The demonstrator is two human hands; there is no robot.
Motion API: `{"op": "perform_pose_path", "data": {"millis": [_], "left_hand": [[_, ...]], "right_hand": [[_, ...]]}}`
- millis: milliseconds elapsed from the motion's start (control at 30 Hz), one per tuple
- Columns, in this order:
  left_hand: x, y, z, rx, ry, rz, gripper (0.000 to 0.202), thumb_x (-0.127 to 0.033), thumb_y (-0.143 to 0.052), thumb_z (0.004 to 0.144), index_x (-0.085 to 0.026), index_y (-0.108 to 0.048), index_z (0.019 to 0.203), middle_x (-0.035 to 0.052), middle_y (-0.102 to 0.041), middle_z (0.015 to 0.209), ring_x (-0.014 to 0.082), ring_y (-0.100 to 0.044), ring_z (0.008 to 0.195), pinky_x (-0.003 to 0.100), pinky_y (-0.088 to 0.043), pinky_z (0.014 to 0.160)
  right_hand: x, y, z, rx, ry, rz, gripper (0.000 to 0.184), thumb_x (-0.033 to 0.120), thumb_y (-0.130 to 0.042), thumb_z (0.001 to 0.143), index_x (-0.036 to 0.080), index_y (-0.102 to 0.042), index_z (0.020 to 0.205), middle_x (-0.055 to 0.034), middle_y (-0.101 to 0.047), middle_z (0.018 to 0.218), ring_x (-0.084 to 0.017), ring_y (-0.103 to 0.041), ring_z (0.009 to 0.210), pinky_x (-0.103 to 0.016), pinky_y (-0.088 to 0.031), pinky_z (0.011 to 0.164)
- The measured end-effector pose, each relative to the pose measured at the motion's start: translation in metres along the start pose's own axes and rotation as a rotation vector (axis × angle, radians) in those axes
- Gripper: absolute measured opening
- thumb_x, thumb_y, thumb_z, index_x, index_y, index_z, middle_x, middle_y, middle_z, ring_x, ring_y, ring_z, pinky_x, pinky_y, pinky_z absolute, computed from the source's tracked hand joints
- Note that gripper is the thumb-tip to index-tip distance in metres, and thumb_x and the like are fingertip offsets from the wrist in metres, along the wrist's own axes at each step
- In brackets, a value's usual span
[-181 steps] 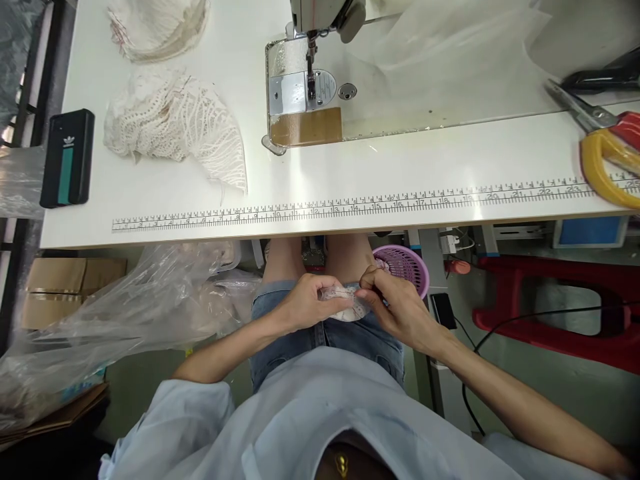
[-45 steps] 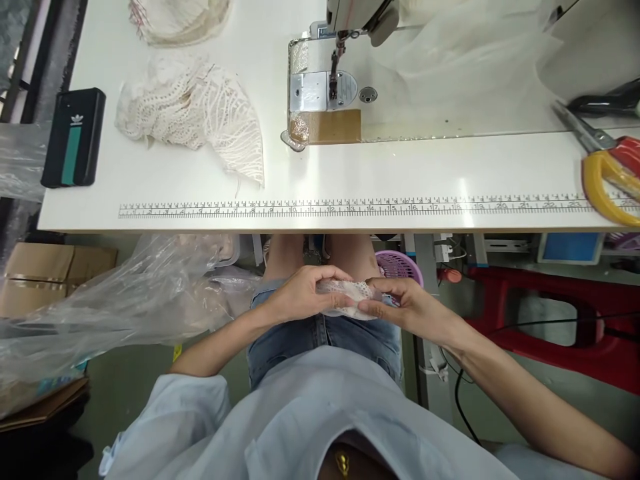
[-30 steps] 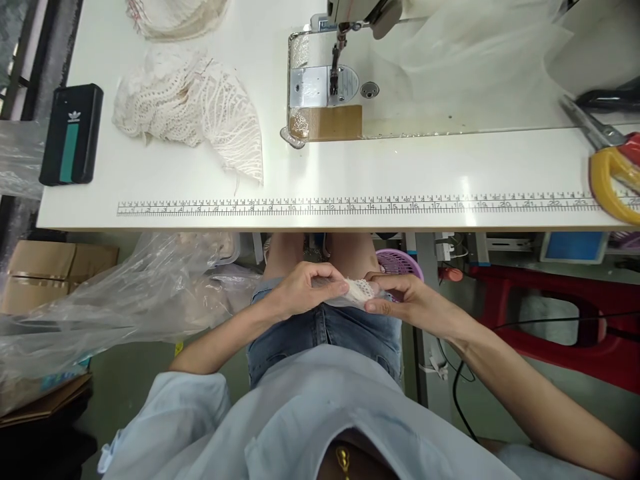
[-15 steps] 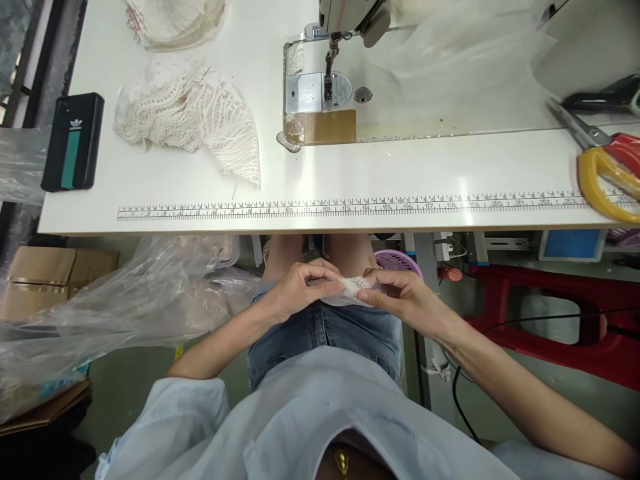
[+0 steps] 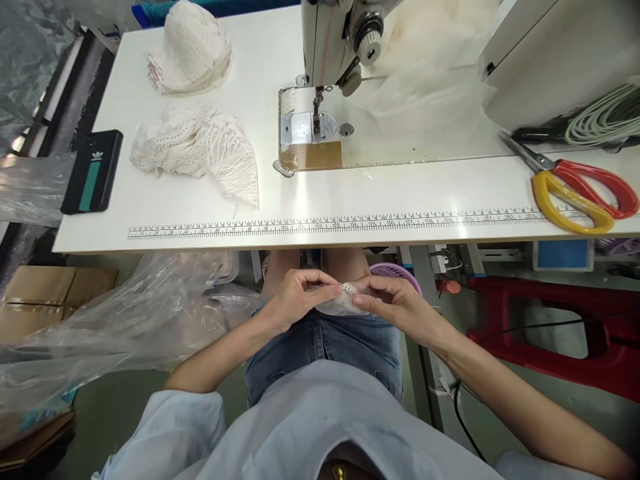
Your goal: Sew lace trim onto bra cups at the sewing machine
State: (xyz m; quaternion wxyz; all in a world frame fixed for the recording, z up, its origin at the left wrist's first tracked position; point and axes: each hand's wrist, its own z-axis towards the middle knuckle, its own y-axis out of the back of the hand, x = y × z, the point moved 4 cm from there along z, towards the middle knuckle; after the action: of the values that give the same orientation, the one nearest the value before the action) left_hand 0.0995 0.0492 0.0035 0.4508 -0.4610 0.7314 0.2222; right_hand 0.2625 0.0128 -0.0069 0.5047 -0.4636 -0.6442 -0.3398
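Over my lap, below the table's front edge, both hands pinch a small white lace piece [image 5: 346,293]. My left hand [image 5: 295,297] grips its left end with curled fingers. My right hand [image 5: 393,303] grips its right end between thumb and fingers. Most of the lace is hidden between the fingers. On the white table [image 5: 380,190] above stands the sewing machine [image 5: 330,47], with its needle plate [image 5: 305,127] bare.
Two heaps of white lace [image 5: 200,143] and a black phone [image 5: 93,171] lie at the table's left. Yellow and red scissors [image 5: 580,187] lie at the right. A printed ruler [image 5: 350,223] runs along the front edge. A plastic bag [image 5: 115,320] sits left of my knees, a purple basket [image 5: 397,270] to the right.
My view has tilted up, so more of the sewing machine and the far table shows. Both hands have drawn closer together on the lace, which is more bunched between the fingers.
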Motion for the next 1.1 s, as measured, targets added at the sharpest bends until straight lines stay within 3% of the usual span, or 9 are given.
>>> {"op": "perform_pose_path", "data": {"millis": [200, 300, 400, 500, 600, 700, 867, 1000, 1100], "left_hand": [[-0.004, 0.002, -0.001, -0.062, -0.034, 0.071, 0.018, -0.031, -0.072, 0.071, -0.013, -0.071, 0.073, 0.0032, -0.068, 0.07, 0.011, -0.057, 0.064, 0.021, -0.044, 0.063], [-0.019, 0.006, -0.009, -0.057, -0.118, 0.195, 0.019, -0.032, -0.068, 0.075, -0.013, -0.071, 0.075, 0.0025, -0.069, 0.071, 0.0107, -0.058, 0.065, 0.021, -0.044, 0.062], [-0.056, 0.016, -0.017, -0.065, -0.241, 0.415, 0.018, -0.03, -0.063, 0.08, -0.014, -0.069, 0.076, 0.0016, -0.068, 0.071, 0.0098, -0.057, 0.065, 0.019, -0.043, 0.061], [-0.112, 0.031, -0.01, -0.099, -0.383, 0.673, 0.014, -0.024, -0.06, 0.08, -0.014, -0.068, 0.074, 0.0006, -0.067, 0.07, 0.0091, -0.056, 0.063, 0.019, -0.041, 0.058], [-0.166, 0.046, 0.022, -0.037, -0.456, 0.904, 0.014, -0.023, -0.059, 0.078, -0.013, -0.068, 0.073, 0.0012, -0.067, 0.069, 0.0093, -0.055, 0.06, 0.02, -0.038, 0.055], [-0.195, 0.062, 0.071, 0.032, -0.408, 1.065, 0.013, -0.018, -0.06, 0.073, -0.011, -0.066, 0.064, 0.0017, -0.066, 0.066, 0.0095, -0.054, 0.058, 0.02, -0.036, 0.053], [-0.193, 0.074, 0.129, 0.092, -0.34, 1.072, 0.012, -0.019, -0.061, 0.072, -0.011, -0.065, 0.063, 0.0007, -0.062, 0.061, 0.0093, -0.053, 0.058, 0.021, -0.037, 0.054], [-0.189, 0.072, 0.141, 0.149, -0.334, 1.065, 0.012, -0.019, -0.061, 0.074, -0.011, -0.068, 0.068, 0.0028, -0.064, 0.066, 0.0103, -0.055, 0.06, 0.023, -0.04, 0.056], [-0.189, 0.07, 0.145, 0.167, -0.345, 1.108, 0.011, -0.018, -0.062, 0.075, -0.01, -0.067, 0.069, 0.004, -0.065, 0.067, 0.0103, -0.055, 0.061, 0.024, -0.04, 0.057]], "right_hand": [[0.0, 0.001, 0.004, -0.062, 0.026, -0.061, 0.027, 0.042, -0.065, 0.079, 0.016, -0.063, 0.073, -0.001, -0.059, 0.067, -0.013, -0.051, 0.063, -0.025, -0.039, 0.056], [0.01, -0.001, 0.005, -0.043, 0.041, -0.083, 0.027, 0.042, -0.063, 0.08, 0.016, -0.06, 0.072, 0.0, -0.057, 0.066, -0.011, -0.049, 0.06, -0.024, -0.038, 0.054], [0.038, -0.006, 0.011, 0.016, 0.077, -0.107, 0.029, 0.042, -0.06, 0.082, 0.016, -0.057, 0.071, 0.0018, -0.053, 0.062, -0.009, -0.045, 0.055, -0.022, -0.035, 0.049], [0.076, -0.005, 0.029, 0.033, 0.183, -0.214, 0.034, 0.043, -0.054, 0.086, 0.017, -0.05, 0.065, 0.0033, -0.047, 0.055, -0.009, -0.042, 0.05, -0.021, -0.032, 0.046], [0.108, 0.007, 0.059, -0.002, 0.321, -0.47, 0.036, 0.039, -0.046, 0.09, 0.018, -0.046, 0.061, 0.002, -0.051, 0.053, -0.01, -0.047, 0.051, -0.022, -0.034, 0.048], [0.118, 0.032, 0.09, -0.098, 0.371, -0.904, 0.03, 0.033, -0.045, 0.091, 0.018, -0.055, 0.066, -0.0015, -0.061, 0.057, -0.014, -0.054, 0.051, -0.024, -0.033, 0.049], [0.121, 0.071, 0.107, -0.322, 0.698, -1.27, 0.023, 0.028, -0.042, 0.095, 0.017, -0.061, 0.099, -0.0072, -0.071, 0.083, -0.016, -0.062, 0.06, -0.025, -0.036, 0.047], [0.125, 0.071, 0.118, -0.157, 1.039, -1.386, 0.027, 0.01, -0.041, 0.093, 0.017, -0.059, 0.112, -0.0091, -0.065, 0.119, -0.02, -0.061, 0.096, -0.028, -0.045, 0.066], [0.12, 0.069, 0.133, -0.026, 1.133, -1.403, 0.03, 0.007, -0.04, 0.093, 0.016, -0.057, 0.117, -0.0078, -0.065, 0.12, -0.022, -0.058, 0.102, -0.034, -0.043, 0.074]]}}
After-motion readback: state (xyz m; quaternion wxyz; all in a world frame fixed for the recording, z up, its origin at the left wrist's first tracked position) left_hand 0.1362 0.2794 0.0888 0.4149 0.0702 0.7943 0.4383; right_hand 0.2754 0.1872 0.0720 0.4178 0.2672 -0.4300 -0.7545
